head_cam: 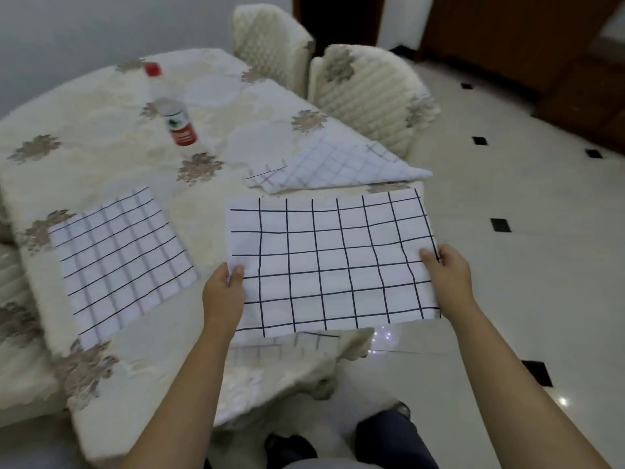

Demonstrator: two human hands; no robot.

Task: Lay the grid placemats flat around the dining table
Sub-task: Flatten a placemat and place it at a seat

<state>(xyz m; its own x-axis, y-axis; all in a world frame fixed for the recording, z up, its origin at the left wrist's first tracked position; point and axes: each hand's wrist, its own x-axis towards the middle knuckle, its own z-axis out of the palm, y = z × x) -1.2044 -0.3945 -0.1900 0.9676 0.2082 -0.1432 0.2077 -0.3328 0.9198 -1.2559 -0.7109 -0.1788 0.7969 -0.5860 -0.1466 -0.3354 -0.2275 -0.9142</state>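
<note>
A: How is the held placemat [333, 262] expected to handle?

B: It is judged to be light, thin cloth. A slight waviness is seen across the grid lines, and the near edge sags a little, so it is soft rather than stiff. Nothing fragile is suggested. It is best taken at its two short edges, which is where it is gripped now.

A: And the hands?

B: The left hand [223, 292] is pinched closed on the left edge, thumb on top. The right hand [451, 279] is pinched closed on the right edge likewise. The cloth is kept stretched between them, above the near corner of the worktop [101, 130].

A: How many placemats are counted?

B: Three clearly. One is held. One flat placemat [121, 258] lies on the worktop to the left of the left hand. One folded placemat [341, 167] lies beyond the hands, doubled into a triangle, not yet flat. Grid lines are also glimpsed just below the held cloth, perhaps a fourth; it cannot be told.

A: Anything else?

B: One bottle [176, 120] with a red cap stands far beyond the left hand. Two quilted chairs [368, 96] are seen past the worktop.
</note>
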